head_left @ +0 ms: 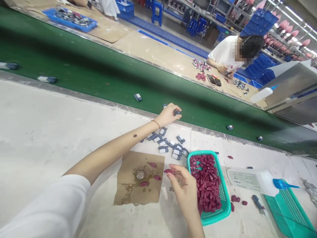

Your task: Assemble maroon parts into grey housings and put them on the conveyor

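Note:
My left hand [168, 113] reaches over the near edge of the green conveyor belt, its fingers closed around a small dark blue-grey part [176, 112]. Between the thumb and fingertips of my right hand [185, 185] is a small dark red moulded piece [168, 171], left of a teal basket [225, 201] full of similar red pieces. Several grey-and-white parts [163, 142] lie in a loose group below my left wrist. A brown cardboard sheet [123, 188] carries a wet patch, a small round dish [140, 175] and a few red pieces [144, 183].
The green belt [99, 82] crosses ahead, carrying scattered grey parts [137, 97]. At right lie a white bottle with a blue tip [262, 181], a second teal basket [279, 211] and loose red pieces. Across the belt sits a co-worker [228, 53]; a blue tray [86, 27] stands far left.

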Action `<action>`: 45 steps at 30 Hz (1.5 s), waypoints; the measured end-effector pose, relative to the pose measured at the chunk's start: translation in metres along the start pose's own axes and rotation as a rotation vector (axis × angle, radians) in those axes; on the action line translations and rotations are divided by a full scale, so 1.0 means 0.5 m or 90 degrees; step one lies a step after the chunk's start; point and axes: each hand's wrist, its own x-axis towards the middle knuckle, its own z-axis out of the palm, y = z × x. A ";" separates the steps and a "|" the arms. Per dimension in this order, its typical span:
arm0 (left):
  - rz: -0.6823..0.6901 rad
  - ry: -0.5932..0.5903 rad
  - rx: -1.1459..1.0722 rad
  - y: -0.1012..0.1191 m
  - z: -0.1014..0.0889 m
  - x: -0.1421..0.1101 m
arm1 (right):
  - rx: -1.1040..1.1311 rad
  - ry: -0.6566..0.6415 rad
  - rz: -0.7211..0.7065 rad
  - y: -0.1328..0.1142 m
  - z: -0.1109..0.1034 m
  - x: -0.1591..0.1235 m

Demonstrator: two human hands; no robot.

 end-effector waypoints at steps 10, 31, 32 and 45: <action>-0.310 0.025 -0.425 -0.016 -0.186 -0.364 | -0.185 -0.228 -0.233 0.001 0.122 0.022; -0.272 -0.040 -0.417 -0.039 -0.146 -0.504 | -0.114 -0.177 0.002 -0.014 0.119 0.027; -0.264 -0.051 -0.410 -0.039 -0.146 -0.505 | -0.107 -0.174 0.009 -0.013 0.119 0.028; -0.219 -0.140 -0.308 -0.027 -0.143 -0.520 | 0.191 -0.122 0.115 -0.021 0.132 0.028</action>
